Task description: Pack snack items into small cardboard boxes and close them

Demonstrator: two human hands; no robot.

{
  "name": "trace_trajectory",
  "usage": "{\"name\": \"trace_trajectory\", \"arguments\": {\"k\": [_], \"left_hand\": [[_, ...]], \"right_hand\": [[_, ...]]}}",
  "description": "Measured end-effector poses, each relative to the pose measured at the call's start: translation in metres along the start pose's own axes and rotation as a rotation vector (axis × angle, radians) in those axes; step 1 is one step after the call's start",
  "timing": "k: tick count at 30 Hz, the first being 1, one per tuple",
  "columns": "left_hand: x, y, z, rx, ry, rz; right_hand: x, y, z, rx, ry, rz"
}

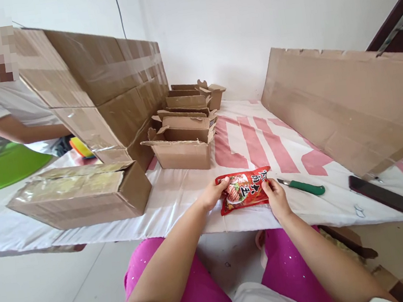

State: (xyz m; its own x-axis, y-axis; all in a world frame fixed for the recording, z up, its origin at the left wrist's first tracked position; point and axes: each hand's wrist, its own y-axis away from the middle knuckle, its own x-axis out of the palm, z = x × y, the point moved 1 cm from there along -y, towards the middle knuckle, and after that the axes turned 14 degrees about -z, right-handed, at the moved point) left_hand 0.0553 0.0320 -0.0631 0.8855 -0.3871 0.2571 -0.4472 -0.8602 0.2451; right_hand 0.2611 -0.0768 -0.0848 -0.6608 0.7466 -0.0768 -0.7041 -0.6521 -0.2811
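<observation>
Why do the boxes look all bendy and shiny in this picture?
In the head view, the wide lens bends the edges, so the stacked boxes lean; daylight glares off their tape and off the flat cardboard sheet; the red packet held by the left hand and right hand looks sharp.

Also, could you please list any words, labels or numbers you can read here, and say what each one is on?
Red snack packet, held in the left hand and right hand: large dark Chinese characters, too blurred to quote.
White table cover: big pink shapes, perhaps letters, cut off and unreadable.
Cardboard boxes: no print visible.
Black phone, green-handled knife: no text.
</observation>
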Motion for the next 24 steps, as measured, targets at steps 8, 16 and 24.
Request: {"name": "trace_trajectory", "arguments": {"k": [8,16,24], "left_hand": [[-0.008,0.003,-0.016,0.105,0.194,-0.029],[-0.012,0.009,-0.02,0.037,0.073,0.062],[-0.006,0.006,-0.013,0.007,0.135,0.012]], "right_hand": [[0.002,0.001,-0.003,0.206,-0.205,0.143],[0.002,-0.003,-0.01,0.263,-0.32,0.039],[0.001,0.002,0.002,0.196,-0.276,0.237]]}}
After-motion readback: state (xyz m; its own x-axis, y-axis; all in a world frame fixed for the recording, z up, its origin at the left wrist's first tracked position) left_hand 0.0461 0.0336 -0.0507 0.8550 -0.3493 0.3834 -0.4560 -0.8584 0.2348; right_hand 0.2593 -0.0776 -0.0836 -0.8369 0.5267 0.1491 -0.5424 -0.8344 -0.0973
